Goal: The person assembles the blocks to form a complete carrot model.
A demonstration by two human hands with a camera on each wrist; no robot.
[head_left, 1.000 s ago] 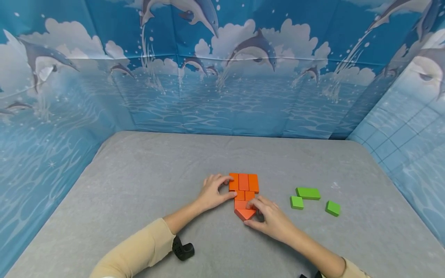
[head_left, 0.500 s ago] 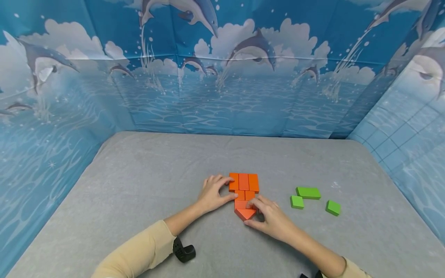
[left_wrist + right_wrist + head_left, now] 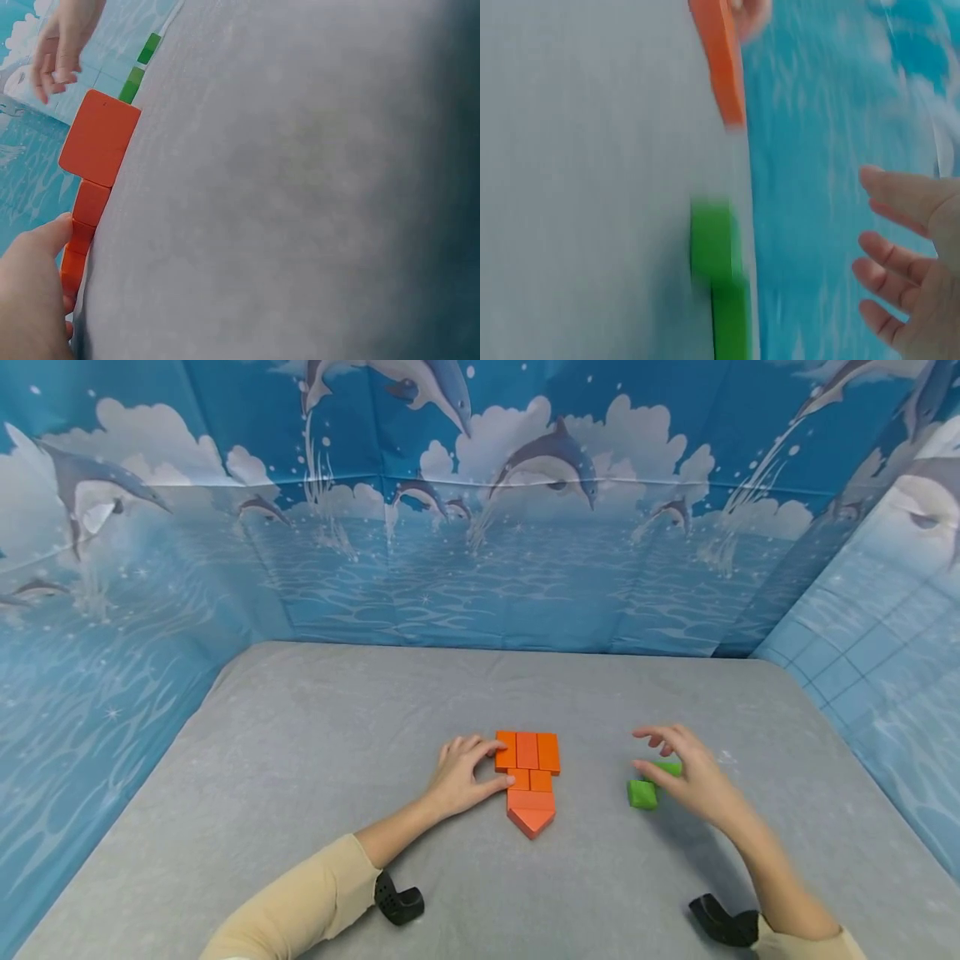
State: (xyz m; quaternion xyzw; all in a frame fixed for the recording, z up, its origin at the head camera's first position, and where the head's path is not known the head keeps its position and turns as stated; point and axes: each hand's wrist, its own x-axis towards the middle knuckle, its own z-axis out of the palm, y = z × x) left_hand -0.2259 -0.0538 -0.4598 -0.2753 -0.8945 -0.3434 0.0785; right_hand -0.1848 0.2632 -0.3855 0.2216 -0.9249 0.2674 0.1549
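Observation:
Several orange blocks lie flat on the grey cloth. Three upright rectangles (image 3: 527, 752) form the far row, with two small blocks (image 3: 540, 780), a wide block (image 3: 531, 800) and a triangular block (image 3: 532, 820) lined up nearer. My left hand (image 3: 461, 777) rests at their left side, forefinger on the far-left rectangle and thumb at a small block. Over to the right, my right hand (image 3: 697, 781) hovers with loosely bent fingers and nothing in them. Below it are a green square block (image 3: 642, 794) and a partly covered long green block (image 3: 670, 769).
Grey cloth (image 3: 360, 710) covers the table. Blue dolphin-print curtains (image 3: 480, 568) hang behind it and at both sides. Black wrist mounts (image 3: 399, 900) sit at each sleeve cuff.
My right hand has left the triangular block and moved right, over the green blocks; it now hides the rightmost green one. My left hand stays in place.

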